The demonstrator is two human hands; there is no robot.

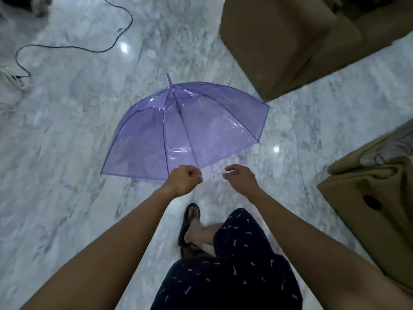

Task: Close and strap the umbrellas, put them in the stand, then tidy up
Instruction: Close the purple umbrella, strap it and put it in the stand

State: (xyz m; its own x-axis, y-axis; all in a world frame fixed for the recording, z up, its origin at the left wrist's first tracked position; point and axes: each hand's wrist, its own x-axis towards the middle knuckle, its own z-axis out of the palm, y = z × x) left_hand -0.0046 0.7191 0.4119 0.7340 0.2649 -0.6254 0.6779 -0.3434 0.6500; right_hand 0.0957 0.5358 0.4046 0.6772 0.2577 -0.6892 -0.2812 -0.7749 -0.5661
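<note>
An open umbrella [185,130] of clear purple plastic lies on its side on a grey-white marble floor [67,130], in the middle of the view, its tip pointing toward 12 o'clock and its rim toward 6. Two bare forearms reach in from 6 o'clock. The left hand [183,181] is curled into a fist at the umbrella's near rim; whether its fingers [196,175] pinch the rim or a rib end cannot be told. The right hand [240,175] hangs just beside it at 3 o'clock, clear of the umbrella, fingers [230,170] loosely curled and holding nothing. Below, a dark patterned garment [234,265] and a foot in a black sandal [190,222]. A black cable [73,47] loops at 10 o'clock. Brown upholstered furniture [290,41] sits at 1 o'clock, and a tan covered piece [368,198] at 4 o'clock. No writing can be read
</note>
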